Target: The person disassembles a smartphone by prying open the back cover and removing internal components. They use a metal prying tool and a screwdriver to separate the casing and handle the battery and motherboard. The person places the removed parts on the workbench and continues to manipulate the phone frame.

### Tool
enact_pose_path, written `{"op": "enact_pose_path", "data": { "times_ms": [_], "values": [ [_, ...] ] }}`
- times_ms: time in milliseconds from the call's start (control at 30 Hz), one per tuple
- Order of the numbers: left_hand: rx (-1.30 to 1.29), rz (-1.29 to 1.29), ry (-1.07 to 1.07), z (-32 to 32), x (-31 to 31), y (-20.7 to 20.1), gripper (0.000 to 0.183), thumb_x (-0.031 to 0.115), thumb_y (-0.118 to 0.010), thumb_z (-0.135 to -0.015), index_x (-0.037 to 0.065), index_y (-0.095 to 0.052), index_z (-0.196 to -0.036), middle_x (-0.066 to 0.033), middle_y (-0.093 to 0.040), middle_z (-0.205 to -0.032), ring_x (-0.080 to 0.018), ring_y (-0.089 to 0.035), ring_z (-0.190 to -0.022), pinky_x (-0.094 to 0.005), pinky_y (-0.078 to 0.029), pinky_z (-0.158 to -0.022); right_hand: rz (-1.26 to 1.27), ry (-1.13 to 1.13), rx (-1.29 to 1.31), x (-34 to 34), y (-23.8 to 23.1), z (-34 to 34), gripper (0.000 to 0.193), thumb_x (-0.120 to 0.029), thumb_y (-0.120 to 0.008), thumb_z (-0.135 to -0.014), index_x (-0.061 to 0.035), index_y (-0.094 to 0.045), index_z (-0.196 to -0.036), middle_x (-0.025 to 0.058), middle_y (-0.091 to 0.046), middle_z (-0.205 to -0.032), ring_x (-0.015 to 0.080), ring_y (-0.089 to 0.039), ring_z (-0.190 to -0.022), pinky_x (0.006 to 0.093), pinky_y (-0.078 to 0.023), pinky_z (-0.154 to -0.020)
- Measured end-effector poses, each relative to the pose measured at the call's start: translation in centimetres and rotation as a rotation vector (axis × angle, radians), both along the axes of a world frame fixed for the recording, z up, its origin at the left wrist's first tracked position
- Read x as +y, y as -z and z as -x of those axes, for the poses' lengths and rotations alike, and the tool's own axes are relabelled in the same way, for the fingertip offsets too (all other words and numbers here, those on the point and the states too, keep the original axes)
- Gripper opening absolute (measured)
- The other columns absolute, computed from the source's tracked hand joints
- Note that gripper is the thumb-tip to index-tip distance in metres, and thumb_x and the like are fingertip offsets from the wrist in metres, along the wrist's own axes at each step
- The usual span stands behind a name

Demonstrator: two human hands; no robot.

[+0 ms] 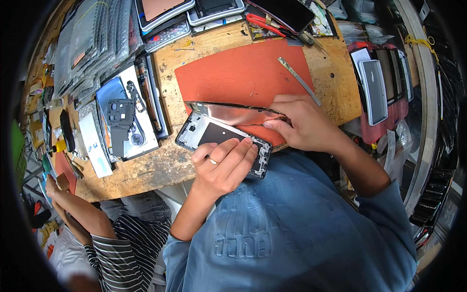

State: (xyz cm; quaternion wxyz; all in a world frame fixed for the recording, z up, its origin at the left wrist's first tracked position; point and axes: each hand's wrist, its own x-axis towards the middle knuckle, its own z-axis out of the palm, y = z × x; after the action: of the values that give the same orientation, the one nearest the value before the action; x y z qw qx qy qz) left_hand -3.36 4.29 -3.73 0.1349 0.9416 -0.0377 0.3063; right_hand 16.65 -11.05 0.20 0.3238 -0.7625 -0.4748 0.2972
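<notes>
A person in a blue shirt (301, 228) holds a black phone housing (206, 136) with its inside showing, near the centre of the frame, at the near edge of a scuffed wooden worktop (155, 168). The left hand (226, 166), wearing a ring (212, 160), is clamped on the housing, fingers laid across its dark inner face; the thumb is hidden. The right hand (300, 121) pinches the right end of a thin, shiny panel (233, 115), which stands tilted along the housing's upper edge. The two hands are apart, the right one higher in the frame.

Just above the phone lies a red mat (228, 73), with a narrow metal strip (299, 82) slanting across its right side. A red-handled tool (264, 25) and a dark-screened phone (287, 14) sit at the top of the frame. Bubble-wrap sleeves (87, 46) are piled at upper left, above loose black phone parts (120, 113). A white-edged device (374, 92) rests at upper right. At lower left, a co-worker's striped sleeve (116, 258) shows beside the worktop.
</notes>
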Motion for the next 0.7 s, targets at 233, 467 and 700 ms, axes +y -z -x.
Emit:
{"op": "enact_pose_path", "data": {
  "times_ms": [233, 467, 700],
  "values": [
    [0.054, 0.047, 0.067, 0.6, 0.9, -1.1, 0.013, 0.021, -0.077, -0.082, 0.019, -0.08, -0.095, 0.0062, -0.079, -0.109, -0.0095, -0.068, -0.098, -0.0316, -0.039, -0.088, 0.011, 0.02, -0.014, 0.0, 0.1, 0.4, 0.017, -0.014, -0.072, -0.093, 0.0031, -0.071, -0.094, 0.0207, -0.066, -0.088, 0.0454, -0.067, -0.085, 0.053, -0.05, -0.075],
    [0.117, 0.098, 0.17, 1.4, 2.2, -2.5, 0.015, 0.02, -0.079, -0.08, 0.019, -0.08, -0.095, 0.0076, -0.078, -0.106, -0.0091, -0.068, -0.097, -0.032, -0.041, -0.092, -0.016, 0.02, -0.026, 0.0, 0.2, 0.5, 0.016, -0.013, -0.072, -0.092, 0.0026, -0.072, -0.094, 0.0205, -0.065, -0.087, 0.0454, -0.066, -0.084, 0.0536, -0.05, -0.075],
    [0.162, 0.241, 0.287, 2.0, 3.3, -3.9, 0.012, 0.019, -0.078, -0.081, 0.017, -0.081, -0.092, 0.0063, -0.078, -0.105, -0.0116, -0.068, -0.097, -0.035, -0.04, -0.093, -0.068, 0.025, -0.059, -0.6, -2.3, 0.8, 0.013, -0.012, -0.074, -0.092, 0.0011, -0.072, -0.091, 0.0182, -0.063, -0.084, 0.0414, -0.065, -0.077, 0.0502, -0.049, -0.069]
  ]
}}
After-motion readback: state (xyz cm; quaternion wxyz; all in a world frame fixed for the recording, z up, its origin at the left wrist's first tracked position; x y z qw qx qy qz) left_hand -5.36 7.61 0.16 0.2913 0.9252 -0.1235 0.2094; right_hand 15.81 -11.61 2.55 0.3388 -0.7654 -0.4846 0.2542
